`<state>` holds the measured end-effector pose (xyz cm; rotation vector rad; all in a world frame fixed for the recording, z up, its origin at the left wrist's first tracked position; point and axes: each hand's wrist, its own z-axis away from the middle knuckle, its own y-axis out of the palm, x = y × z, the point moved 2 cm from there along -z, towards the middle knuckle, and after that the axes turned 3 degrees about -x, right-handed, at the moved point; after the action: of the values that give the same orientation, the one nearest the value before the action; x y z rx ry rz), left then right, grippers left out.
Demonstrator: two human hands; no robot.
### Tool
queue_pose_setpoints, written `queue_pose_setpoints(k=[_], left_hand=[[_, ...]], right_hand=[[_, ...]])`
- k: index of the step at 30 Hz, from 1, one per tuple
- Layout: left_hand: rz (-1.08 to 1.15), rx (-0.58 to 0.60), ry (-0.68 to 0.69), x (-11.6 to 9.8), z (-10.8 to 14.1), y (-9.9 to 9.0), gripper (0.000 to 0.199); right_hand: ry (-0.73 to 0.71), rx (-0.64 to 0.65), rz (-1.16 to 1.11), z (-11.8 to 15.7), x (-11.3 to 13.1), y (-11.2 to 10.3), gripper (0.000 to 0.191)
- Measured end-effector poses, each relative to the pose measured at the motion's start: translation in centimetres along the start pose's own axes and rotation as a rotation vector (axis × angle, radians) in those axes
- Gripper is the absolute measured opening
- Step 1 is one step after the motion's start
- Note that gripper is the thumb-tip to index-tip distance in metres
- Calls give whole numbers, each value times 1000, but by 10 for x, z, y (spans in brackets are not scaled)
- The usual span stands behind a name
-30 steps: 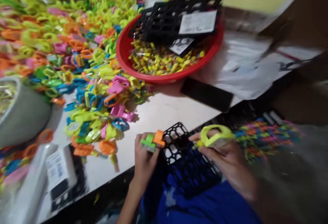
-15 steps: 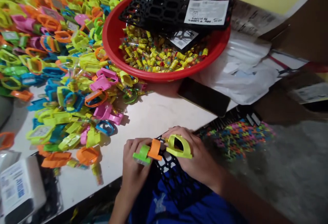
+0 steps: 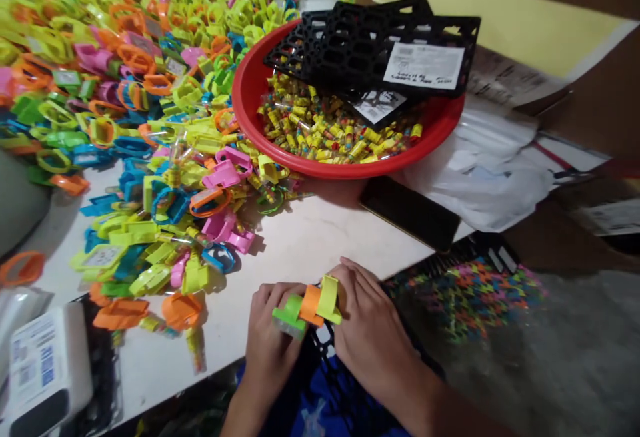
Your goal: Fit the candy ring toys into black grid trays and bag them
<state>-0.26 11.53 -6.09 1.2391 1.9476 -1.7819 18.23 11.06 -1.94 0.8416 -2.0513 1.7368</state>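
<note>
A black plastic grid (image 3: 333, 374) stands at my lap below the table edge, its top edge between my hands. Along that edge sit a green toy watch (image 3: 290, 317), an orange toy watch (image 3: 311, 305) and a yellow toy watch (image 3: 329, 300), side by side. My left hand (image 3: 273, 327) is closed at the green end, its fingers curled round the grid's edge. My right hand (image 3: 370, 330) is closed against the yellow toy watch at the right end; its fingertips are hidden behind it.
Loose toy watches (image 3: 150, 224) are heaped over the table's left. A red basin (image 3: 350, 169) holds candy tubes (image 3: 320, 124) and black grids (image 3: 360, 44). A phone (image 3: 410, 214) lies near white plastic bags (image 3: 500, 184). A white box (image 3: 50, 364) sits front left. Bright watches cover another grid (image 3: 470, 290) below right.
The yellow toy watch has moved left and turned, from apart to right beside the orange one. The right hand moved with it. The camera view has shifted slightly.
</note>
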Motion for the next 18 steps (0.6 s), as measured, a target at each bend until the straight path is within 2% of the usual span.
queue_pose_setpoints(k=[4, 8, 10, 11, 13, 14, 16, 18], left_hand=[[-27, -53, 34, -4, -1, 5, 16], [-29, -98, 10, -11, -2, 4, 21], [-52, -104, -14, -14, 3, -2, 35], [-81, -95, -31, -14, 9, -7, 44], [-205, -128, -76, -13, 26, -21, 56], [-294, -185, -101, -12, 37, -30, 55], [-492, -402, -181, -6, 60, -48, 44], [-610, -550, -332, 5, 78, -62, 42]], right_hand=[[-12, -66, 62, -2, 4, 3, 37], [-80, -123, 20, 19, -14, 2, 43], [-135, -132, 56, 36, -33, 3, 51], [-181, -94, 81, 44, -42, 5, 56], [-255, -84, 98, 55, -60, 8, 63], [-270, -71, 107, 58, -66, 10, 65], [-281, -61, 125, 57, -72, 15, 68], [-296, -60, 149, 47, -68, 22, 70]])
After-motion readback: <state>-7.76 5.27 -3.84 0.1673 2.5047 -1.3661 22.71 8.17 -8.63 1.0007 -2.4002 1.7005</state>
